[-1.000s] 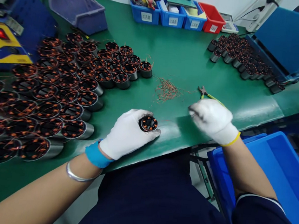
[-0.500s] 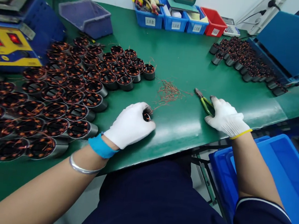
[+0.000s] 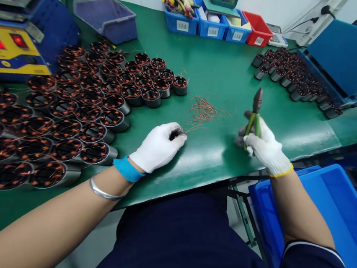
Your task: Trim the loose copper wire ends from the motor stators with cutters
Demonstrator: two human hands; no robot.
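"Pliers (image 3: 256, 105) are in your right hand (image 3: 264, 144); is your grip well closed on them?"

"Your fingers look closed around them, but some blur hides the exact hold."

"And where is your core (image 3: 174, 134)?"

"It is inside your left hand (image 3: 160, 147), near the front edge of the surface (image 3: 223, 66). That grip is clamped around it and covers the most part. Thin wires (image 3: 194, 128) stick out, just beside the clippings (image 3: 203, 110)."

"Which step have you in hand?"

"I judge you are readying the tool, because the pliers are well apart from the wires."

"What does your next move call for?"

"Probably a steady core, and the pliers guided only to loose wires, away from your left hand."
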